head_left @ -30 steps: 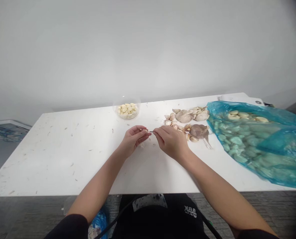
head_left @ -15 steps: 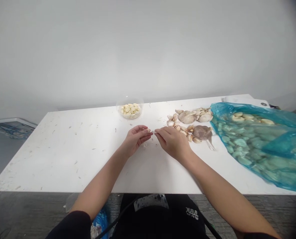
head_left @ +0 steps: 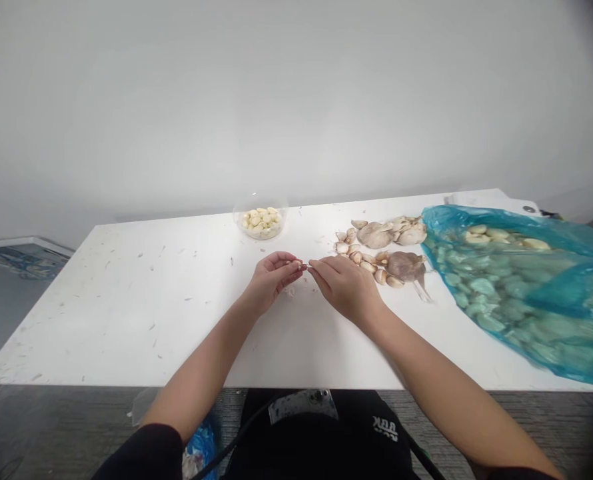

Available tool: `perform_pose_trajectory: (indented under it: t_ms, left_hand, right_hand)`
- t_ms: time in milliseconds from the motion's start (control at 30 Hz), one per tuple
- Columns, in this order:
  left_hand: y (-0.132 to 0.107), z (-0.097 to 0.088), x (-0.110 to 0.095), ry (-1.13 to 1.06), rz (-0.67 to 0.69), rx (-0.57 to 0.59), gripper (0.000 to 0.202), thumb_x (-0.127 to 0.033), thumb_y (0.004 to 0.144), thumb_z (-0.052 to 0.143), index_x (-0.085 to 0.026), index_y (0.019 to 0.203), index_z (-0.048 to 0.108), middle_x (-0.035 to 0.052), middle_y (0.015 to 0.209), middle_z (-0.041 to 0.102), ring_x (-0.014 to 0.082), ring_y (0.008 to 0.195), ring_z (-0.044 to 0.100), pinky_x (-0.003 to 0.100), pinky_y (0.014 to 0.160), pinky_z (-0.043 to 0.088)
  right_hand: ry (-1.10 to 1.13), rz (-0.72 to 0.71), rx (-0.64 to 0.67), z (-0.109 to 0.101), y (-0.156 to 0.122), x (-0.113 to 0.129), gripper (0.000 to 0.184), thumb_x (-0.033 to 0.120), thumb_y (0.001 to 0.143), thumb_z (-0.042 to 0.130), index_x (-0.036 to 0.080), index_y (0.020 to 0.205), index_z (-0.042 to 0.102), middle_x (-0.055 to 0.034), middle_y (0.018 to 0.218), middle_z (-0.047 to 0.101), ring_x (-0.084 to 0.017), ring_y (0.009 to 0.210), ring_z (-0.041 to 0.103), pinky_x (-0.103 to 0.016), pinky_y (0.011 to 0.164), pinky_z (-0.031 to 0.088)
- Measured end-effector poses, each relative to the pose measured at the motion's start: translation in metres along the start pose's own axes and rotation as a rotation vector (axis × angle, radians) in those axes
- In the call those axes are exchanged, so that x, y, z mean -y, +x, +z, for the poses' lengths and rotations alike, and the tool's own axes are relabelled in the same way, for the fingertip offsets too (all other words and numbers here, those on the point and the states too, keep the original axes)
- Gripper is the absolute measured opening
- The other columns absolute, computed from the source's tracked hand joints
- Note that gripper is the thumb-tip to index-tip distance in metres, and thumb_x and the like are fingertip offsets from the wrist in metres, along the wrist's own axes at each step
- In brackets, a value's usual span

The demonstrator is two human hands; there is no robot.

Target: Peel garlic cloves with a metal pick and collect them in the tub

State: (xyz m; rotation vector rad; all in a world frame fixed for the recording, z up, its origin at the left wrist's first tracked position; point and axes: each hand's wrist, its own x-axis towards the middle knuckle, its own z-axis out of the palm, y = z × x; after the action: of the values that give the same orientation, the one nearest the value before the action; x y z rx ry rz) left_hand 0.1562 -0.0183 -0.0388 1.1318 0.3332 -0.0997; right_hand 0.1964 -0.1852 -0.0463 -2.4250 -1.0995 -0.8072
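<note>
White tabletop (head_left: 126, 307) beneath my hands. My left hand (head_left: 271, 281) pinches small garlic clove (head_left: 299, 265); my right hand (head_left: 345, 283) pinches slim tool (head_left: 306, 266), tip at clove. Clear bowl (head_left: 261, 202) beyond left hand.

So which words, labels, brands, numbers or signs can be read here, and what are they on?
"BBK" (apparently): white lettering on the black clothing.
The lines directly above and below it: too blurred to read.
No other text is legible.
</note>
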Motion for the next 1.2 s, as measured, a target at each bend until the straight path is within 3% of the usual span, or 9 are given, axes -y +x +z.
perform_pose_trajectory:
  t_ms: [467, 700, 967, 1200]
  left_hand:
    - [-0.0005, 0.0006, 0.0004, 0.019, -0.018, -0.019, 0.030, -0.023, 0.067, 0.075, -0.010, 0.084, 0.054, 0.0071, 0.085, 0.065, 0.0143, 0.084, 0.064, 0.026, 0.082, 0.048]
    - [0.0008, -0.0023, -0.0003, 0.039, -0.052, -0.033, 0.029, -0.021, 0.066, 0.075, -0.009, 0.083, 0.056, 0.0077, 0.084, 0.065, 0.0150, 0.083, 0.064, 0.028, 0.083, 0.048]
    - [0.0028, -0.0033, -0.0012, 0.062, -0.063, -0.042, 0.028, -0.020, 0.065, 0.076, -0.009, 0.082, 0.057, 0.0074, 0.083, 0.065, 0.0156, 0.082, 0.064, 0.031, 0.086, 0.048]
    - [0.0014, -0.0027, -0.0018, 0.071, -0.065, -0.053, 0.029, -0.019, 0.063, 0.077, -0.008, 0.082, 0.057, 0.0079, 0.082, 0.065, 0.0166, 0.082, 0.065, 0.032, 0.088, 0.048]
  right_hand:
    - [-0.031, -0.098, -0.041, 0.0018, -0.0007, -0.0027, 0.015, 0.017, 0.087, 0.051, 0.015, 0.087, 0.066, -0.0015, 0.075, 0.061, -0.011, 0.068, 0.047, -0.025, 0.050, 0.022]
    - [-0.047, -0.088, 0.042, 0.0025, -0.0010, -0.0010, 0.019, 0.012, 0.087, 0.046, 0.015, 0.082, 0.064, -0.0021, 0.070, 0.058, -0.011, 0.064, 0.045, -0.026, 0.048, 0.019]
    - [-0.065, -0.119, -0.036, 0.0033, -0.0009, 0.0004, 0.018, 0.008, 0.083, 0.047, 0.014, 0.075, 0.062, -0.0001, 0.065, 0.055, -0.010, 0.061, 0.045, -0.025, 0.046, 0.017]
    - [-0.043, -0.078, 0.060, 0.0031, -0.0002, 0.0018, 0.021, 0.009, 0.085, 0.043, 0.015, 0.075, 0.061, -0.0018, 0.067, 0.055, -0.011, 0.062, 0.044, -0.026, 0.048, 0.016]
